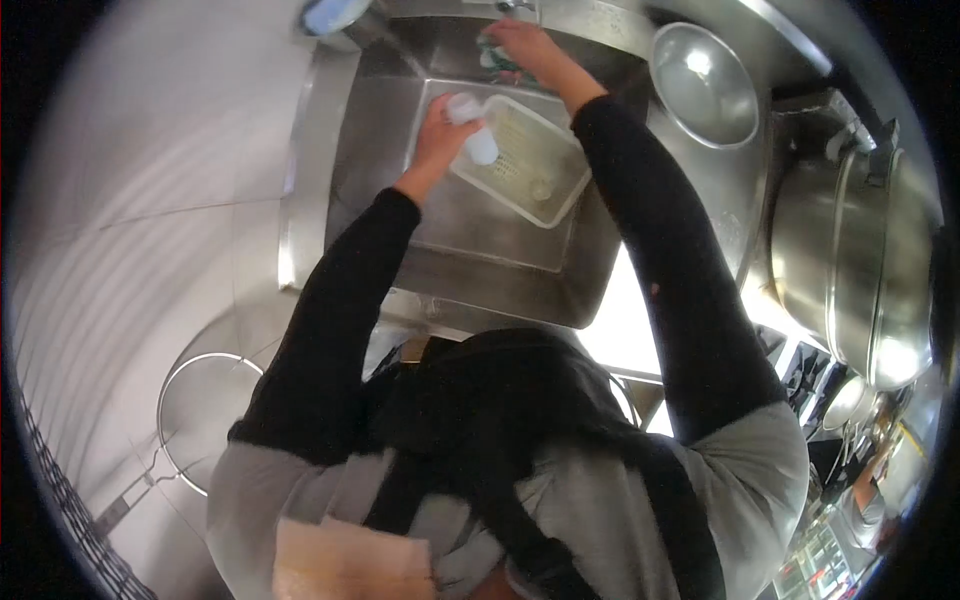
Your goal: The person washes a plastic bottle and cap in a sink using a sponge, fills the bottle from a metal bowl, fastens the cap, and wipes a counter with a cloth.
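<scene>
My left hand (437,142) is closed around a small, whitish plastic container (481,147) over the sink. Beneath it, a white rectangular tub (565,205) sits slightly turned on the sink floor. The tub appears to hold liquid, with a small round shape near one end. Farther off, at the back of the sink, my right hand (528,47) grips a crumpled green and white item (494,62) with a bit of red. Blur hides its exact kind.
The steel sink (480,240) surrounds the tub, with a faucet (518,10) at its back edge. A metal bowl (705,85) stands on the right counter. Large steel pans (850,260) are farther right. A round strainer (210,420) hangs at left. Another person (865,505) is at lower right.
</scene>
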`<act>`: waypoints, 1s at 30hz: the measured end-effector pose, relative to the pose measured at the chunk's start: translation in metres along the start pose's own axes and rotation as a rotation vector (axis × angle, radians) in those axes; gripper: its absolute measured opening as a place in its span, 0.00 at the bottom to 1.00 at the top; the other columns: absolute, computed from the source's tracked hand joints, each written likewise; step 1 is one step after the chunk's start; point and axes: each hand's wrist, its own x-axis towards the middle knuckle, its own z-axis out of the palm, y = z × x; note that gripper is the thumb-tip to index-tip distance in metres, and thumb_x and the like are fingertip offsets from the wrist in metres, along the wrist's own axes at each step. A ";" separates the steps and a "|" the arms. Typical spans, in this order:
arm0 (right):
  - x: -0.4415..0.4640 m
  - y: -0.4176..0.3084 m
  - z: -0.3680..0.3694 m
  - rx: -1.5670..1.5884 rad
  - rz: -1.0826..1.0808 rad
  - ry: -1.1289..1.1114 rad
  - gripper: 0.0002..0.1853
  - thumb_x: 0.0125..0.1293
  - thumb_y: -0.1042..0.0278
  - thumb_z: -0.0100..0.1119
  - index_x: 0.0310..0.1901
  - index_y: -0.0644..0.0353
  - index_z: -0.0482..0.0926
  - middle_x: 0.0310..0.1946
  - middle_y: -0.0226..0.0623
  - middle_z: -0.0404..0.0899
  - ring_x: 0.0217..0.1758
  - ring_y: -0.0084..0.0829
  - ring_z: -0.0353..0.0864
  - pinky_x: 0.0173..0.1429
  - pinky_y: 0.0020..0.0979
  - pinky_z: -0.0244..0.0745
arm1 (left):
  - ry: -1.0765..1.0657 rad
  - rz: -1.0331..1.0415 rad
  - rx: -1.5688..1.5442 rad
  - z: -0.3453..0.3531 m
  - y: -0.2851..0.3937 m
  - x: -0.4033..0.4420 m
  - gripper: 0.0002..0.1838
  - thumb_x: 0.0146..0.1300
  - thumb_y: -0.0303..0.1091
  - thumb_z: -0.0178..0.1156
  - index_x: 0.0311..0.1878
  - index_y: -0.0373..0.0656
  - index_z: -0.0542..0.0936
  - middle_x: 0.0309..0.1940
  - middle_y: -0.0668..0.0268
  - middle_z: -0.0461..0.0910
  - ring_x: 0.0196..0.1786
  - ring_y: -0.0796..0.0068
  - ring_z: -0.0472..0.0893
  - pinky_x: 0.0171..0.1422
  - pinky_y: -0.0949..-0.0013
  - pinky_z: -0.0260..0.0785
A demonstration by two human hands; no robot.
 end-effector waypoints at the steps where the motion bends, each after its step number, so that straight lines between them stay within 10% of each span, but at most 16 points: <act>1: 0.009 0.015 0.003 -0.643 -0.352 -0.080 0.16 0.75 0.64 0.45 0.56 0.59 0.79 0.46 0.42 0.81 0.40 0.39 0.85 0.40 0.37 0.84 | -0.006 -0.009 -0.001 -0.005 -0.001 -0.005 0.37 0.53 0.43 0.76 0.61 0.36 0.72 0.53 0.53 0.78 0.55 0.62 0.81 0.56 0.64 0.74; 3: -0.007 0.054 0.030 -0.667 0.082 -0.302 0.18 0.71 0.57 0.51 0.53 0.57 0.82 0.49 0.43 0.81 0.44 0.43 0.85 0.49 0.46 0.81 | 0.065 0.028 0.512 -0.019 -0.003 -0.020 0.34 0.51 0.36 0.77 0.60 0.39 0.74 0.55 0.54 0.76 0.55 0.65 0.80 0.56 0.67 0.75; 4: -0.006 0.158 0.065 -0.977 -0.160 -0.480 0.25 0.67 0.47 0.53 0.53 0.61 0.81 0.55 0.48 0.79 0.52 0.49 0.83 0.59 0.49 0.75 | 0.066 0.019 0.521 -0.021 -0.001 -0.022 0.34 0.51 0.36 0.77 0.60 0.39 0.74 0.55 0.54 0.76 0.55 0.65 0.80 0.56 0.67 0.75; 7: -0.119 0.191 0.092 -0.407 0.591 -0.406 0.36 0.59 0.65 0.64 0.66 0.72 0.63 0.57 0.60 0.76 0.62 0.50 0.77 0.64 0.47 0.73 | 0.060 -0.027 0.742 -0.022 -0.010 -0.038 0.34 0.50 0.32 0.78 0.61 0.45 0.74 0.53 0.59 0.76 0.53 0.68 0.80 0.55 0.66 0.75; 9: -0.168 0.242 0.133 -0.656 0.568 -0.364 0.30 0.68 0.71 0.50 0.71 0.65 0.60 0.58 0.60 0.74 0.63 0.55 0.75 0.65 0.48 0.72 | -0.003 -0.285 0.300 -0.018 -0.017 -0.046 0.33 0.49 0.32 0.76 0.59 0.41 0.74 0.53 0.56 0.73 0.56 0.63 0.78 0.59 0.63 0.73; 12: -0.193 0.243 0.144 -0.806 0.423 -0.414 0.29 0.70 0.70 0.46 0.73 0.58 0.61 0.58 0.58 0.75 0.62 0.57 0.75 0.67 0.47 0.71 | 0.048 -0.067 0.628 -0.009 -0.059 -0.059 0.33 0.50 0.29 0.76 0.61 0.44 0.73 0.52 0.61 0.75 0.52 0.65 0.79 0.57 0.64 0.73; 19: -0.119 0.173 0.085 -0.226 0.366 0.087 0.29 0.65 0.70 0.60 0.68 0.56 0.68 0.59 0.51 0.77 0.62 0.43 0.77 0.67 0.40 0.71 | 0.119 0.097 0.926 0.036 -0.069 -0.036 0.28 0.56 0.38 0.71 0.58 0.40 0.75 0.53 0.54 0.76 0.58 0.57 0.76 0.62 0.57 0.69; 24: -0.111 0.048 0.045 0.015 0.044 0.142 0.35 0.57 0.67 0.73 0.65 0.63 0.70 0.56 0.48 0.78 0.61 0.39 0.77 0.65 0.35 0.70 | -0.051 -0.476 -0.142 0.065 0.002 0.041 0.27 0.68 0.57 0.58 0.56 0.42 0.76 0.45 0.62 0.81 0.44 0.68 0.80 0.45 0.65 0.73; 28: -0.112 0.030 0.019 0.046 0.037 0.642 0.23 0.66 0.62 0.67 0.55 0.68 0.72 0.45 0.48 0.81 0.50 0.45 0.82 0.57 0.42 0.77 | -0.111 -0.220 -0.072 0.087 0.033 0.090 0.28 0.71 0.60 0.52 0.56 0.43 0.77 0.43 0.62 0.82 0.40 0.70 0.81 0.45 0.69 0.71; 30: -0.116 0.037 0.006 1.216 0.396 0.676 0.22 0.73 0.52 0.59 0.54 0.64 0.72 0.43 0.44 0.80 0.45 0.40 0.82 0.50 0.43 0.78 | -0.229 -0.333 -0.301 0.097 0.044 0.110 0.26 0.73 0.60 0.50 0.53 0.45 0.78 0.41 0.63 0.82 0.38 0.71 0.81 0.42 0.68 0.71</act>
